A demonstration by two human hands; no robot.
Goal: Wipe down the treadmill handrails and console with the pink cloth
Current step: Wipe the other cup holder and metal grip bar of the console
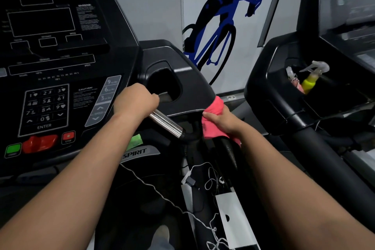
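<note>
By console (50, 26) | R hand (223, 119): crumpled pink cloth (215, 107) | L hand (135, 101): chrome bar (168, 126)

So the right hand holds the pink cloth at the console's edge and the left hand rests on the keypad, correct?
Not quite. In the head view the left hand grips the chrome handlebar, beside the keypad, not on it. The right hand does hold the pink cloth at the console's edge.
</note>
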